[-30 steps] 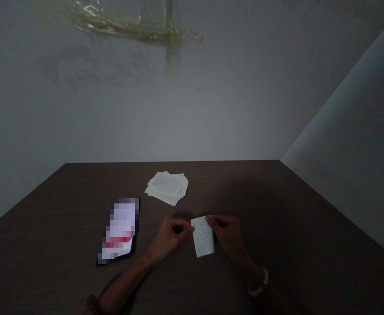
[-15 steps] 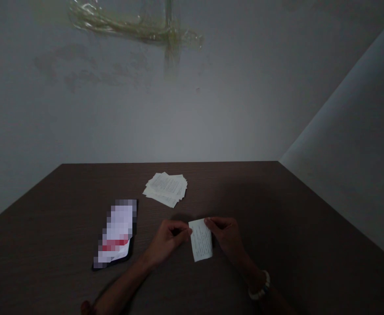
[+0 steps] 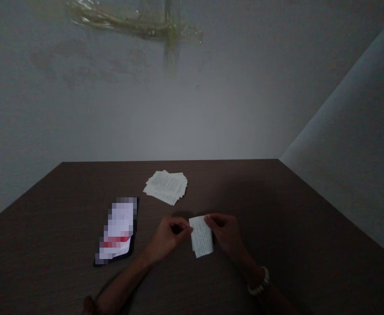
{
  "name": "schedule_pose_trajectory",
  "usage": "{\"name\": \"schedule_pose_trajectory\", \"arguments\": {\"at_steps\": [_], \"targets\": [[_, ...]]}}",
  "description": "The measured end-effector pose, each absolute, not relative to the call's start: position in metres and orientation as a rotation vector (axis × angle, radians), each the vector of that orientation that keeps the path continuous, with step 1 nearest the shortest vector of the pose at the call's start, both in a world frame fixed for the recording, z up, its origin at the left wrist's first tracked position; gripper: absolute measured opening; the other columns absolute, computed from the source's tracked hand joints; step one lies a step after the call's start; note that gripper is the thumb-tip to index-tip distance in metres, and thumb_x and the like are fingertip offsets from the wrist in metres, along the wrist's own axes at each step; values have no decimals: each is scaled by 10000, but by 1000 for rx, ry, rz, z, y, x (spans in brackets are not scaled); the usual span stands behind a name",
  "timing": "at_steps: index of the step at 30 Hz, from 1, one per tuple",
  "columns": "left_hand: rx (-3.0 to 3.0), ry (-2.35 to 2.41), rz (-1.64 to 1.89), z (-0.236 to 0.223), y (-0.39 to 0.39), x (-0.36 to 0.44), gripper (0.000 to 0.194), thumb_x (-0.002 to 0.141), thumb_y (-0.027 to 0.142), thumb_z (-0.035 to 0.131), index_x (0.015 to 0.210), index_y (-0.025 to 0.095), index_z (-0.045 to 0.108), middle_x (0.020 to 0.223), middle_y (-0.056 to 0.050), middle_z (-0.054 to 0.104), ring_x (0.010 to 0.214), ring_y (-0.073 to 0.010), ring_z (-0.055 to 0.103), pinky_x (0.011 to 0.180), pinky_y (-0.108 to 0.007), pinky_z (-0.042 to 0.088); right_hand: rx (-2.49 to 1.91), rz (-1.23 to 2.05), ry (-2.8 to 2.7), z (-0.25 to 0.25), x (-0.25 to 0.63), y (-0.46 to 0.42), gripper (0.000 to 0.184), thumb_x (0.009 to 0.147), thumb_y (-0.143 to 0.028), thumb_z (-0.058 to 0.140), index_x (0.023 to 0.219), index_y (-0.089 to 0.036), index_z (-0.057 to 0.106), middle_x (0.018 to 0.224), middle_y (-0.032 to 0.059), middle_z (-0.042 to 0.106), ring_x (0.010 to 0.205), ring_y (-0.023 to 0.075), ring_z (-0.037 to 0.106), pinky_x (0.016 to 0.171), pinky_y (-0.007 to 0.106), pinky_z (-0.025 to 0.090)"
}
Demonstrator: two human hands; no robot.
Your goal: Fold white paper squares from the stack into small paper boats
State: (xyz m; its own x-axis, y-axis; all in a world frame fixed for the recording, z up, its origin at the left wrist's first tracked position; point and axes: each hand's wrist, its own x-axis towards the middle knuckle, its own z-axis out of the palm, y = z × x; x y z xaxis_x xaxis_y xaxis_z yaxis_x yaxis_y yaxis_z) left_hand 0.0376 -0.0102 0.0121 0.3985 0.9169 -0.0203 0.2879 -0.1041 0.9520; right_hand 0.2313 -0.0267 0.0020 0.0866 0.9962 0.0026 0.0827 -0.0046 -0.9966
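Note:
A small slip of printed paper [image 3: 201, 238] is held up between my two hands over the table. My left hand [image 3: 166, 236] pinches its upper left edge between thumb and index finger. At the upper right corner, the thumb and fingers of my right hand [image 3: 224, 229] are closed on the same slip. Lines of small text cover the side facing me, too small to read. Along the lower left a second paper edge peeks out behind; whether it is a fold or another slip I cannot tell.
Beyond my hands lies a loose, fanned pile of printed paper slips [image 3: 166, 187]. To the left rests a phone [image 3: 118, 229] with a lit, pixelated screen. The brown table [image 3: 251, 188] meets a grey wall with shiny tape [image 3: 129, 26] on it.
At the lower left of the slip a second paper edge now shows that was not visible before. Both hands keep their pinch and have barely shifted.

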Motion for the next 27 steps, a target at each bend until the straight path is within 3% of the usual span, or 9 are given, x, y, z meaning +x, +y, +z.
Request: {"name": "schedule_pose_trajectory", "arguments": {"at_steps": [27], "targets": [[1589, 1199, 897, 17, -12, 40, 234, 778, 377, 642, 786, 152, 710, 676, -23, 650, 624, -144, 565, 578, -240, 437, -1350, 1058, -1264, 7, 232, -31, 279, 779, -413, 665, 755, -153, 763, 709, 65, 739, 626, 198, 676, 555, 266, 506]]}}
